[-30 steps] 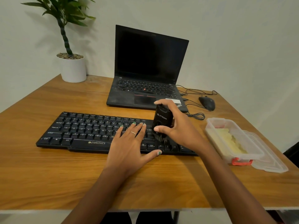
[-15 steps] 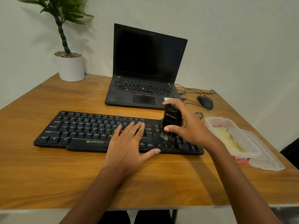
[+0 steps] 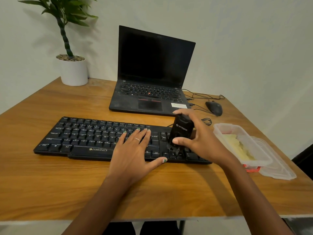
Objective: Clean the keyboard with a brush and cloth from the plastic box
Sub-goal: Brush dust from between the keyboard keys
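Note:
A black keyboard [image 3: 88, 136] lies across the wooden table. My left hand [image 3: 133, 150] rests flat on its right-centre keys, fingers spread, holding nothing. My right hand [image 3: 201, 139] grips a black block-shaped brush [image 3: 181, 131] upright, bristles down on the keys near the arrow cluster at the keyboard's right end. A clear plastic box [image 3: 243, 145] stands open to the right, with a pale yellow cloth [image 3: 238, 146] lying inside it.
An open black laptop [image 3: 152, 78] sits behind the keyboard. A black mouse [image 3: 214, 108] and its cables lie to the laptop's right. The box's lid [image 3: 277, 167] rests beside the box near the table's right edge. A potted plant [image 3: 72, 70] stands at the back left.
My right hand has carried the brush rightward along the keyboard, from the centre-right keys to the arrow cluster. My left hand stays flat on the keys.

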